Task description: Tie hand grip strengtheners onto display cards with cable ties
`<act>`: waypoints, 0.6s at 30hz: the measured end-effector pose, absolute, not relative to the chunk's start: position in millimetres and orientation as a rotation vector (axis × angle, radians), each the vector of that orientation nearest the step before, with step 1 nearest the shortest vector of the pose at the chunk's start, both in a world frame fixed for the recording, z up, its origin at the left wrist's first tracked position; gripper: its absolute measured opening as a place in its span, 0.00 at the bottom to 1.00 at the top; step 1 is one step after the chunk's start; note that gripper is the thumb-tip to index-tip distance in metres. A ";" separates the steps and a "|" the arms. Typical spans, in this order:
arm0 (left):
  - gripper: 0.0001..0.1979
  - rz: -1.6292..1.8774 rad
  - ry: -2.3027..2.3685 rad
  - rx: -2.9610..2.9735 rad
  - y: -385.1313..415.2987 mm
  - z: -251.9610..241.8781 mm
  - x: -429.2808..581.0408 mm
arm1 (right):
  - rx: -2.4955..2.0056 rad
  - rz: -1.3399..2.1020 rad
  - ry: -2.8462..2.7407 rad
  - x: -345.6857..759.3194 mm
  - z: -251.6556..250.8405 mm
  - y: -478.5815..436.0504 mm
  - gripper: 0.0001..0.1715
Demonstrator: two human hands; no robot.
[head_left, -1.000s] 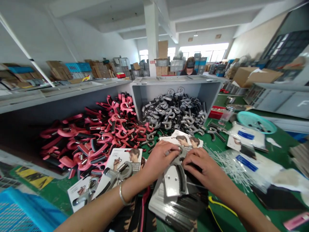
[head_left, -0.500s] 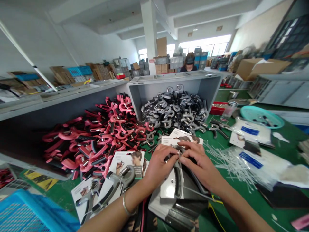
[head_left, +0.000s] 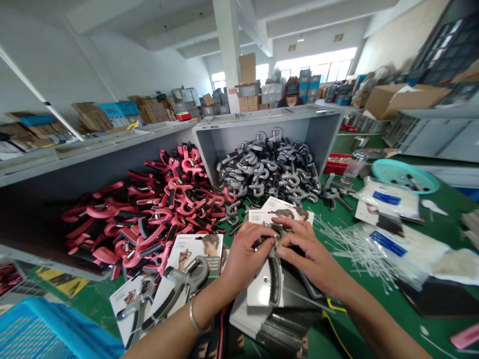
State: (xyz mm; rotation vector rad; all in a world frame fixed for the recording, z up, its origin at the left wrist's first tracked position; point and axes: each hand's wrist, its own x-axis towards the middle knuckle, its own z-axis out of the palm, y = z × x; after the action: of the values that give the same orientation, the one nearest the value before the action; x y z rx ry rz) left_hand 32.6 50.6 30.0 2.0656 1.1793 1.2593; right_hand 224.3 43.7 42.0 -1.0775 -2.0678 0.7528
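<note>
My left hand (head_left: 245, 257) and my right hand (head_left: 307, 254) meet over a grey hand gripper (head_left: 274, 279) that lies on a printed backing card (head_left: 262, 289). The fingers of both hands are curled and pinch at the top of the gripper near its metal spring. A thin white cable tie seems to sit between the fingertips, though it is too small to be sure. Under the card lies a stack of packed cards (head_left: 269, 324). Another carded grey gripper (head_left: 175, 284) rests to the left of my left wrist.
A heap of pink grippers (head_left: 149, 209) fills a grey bin at left; grey ones (head_left: 269, 169) fill a bin (head_left: 325, 129) behind. White cable ties (head_left: 352, 244) and plastic bags (head_left: 396, 199) lie at right, beside a teal dish (head_left: 406, 175). A blue crate (head_left: 41, 329) sits bottom left. A person sits far back.
Both hands have shifted slightly up the gripper and closed in on its top end. The camera view has moved a little; the card stays in place.
</note>
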 end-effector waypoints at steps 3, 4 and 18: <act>0.06 1.242 1.157 2.135 50.3 29.3 31.9 | -1.075 0.748 -2.036 223.3 41.7 42.9 0.10; 0.06 1.235 1.136 2.166 49.8 29.3 31.7 | -1.074 0.745 -2.018 222.9 41.4 42.9 0.09; 0.04 1.242 1.067 2.296 31.1 62.2 39.2 | -1.145 0.630 -1.905 217.1 30.9 46.1 0.10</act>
State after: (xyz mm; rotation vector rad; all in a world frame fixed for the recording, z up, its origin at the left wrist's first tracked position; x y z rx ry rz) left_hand 39.2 31.1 62.2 2.2956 1.0669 1.2418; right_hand 217.1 46.1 30.9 -1.1448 -1.9052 0.6295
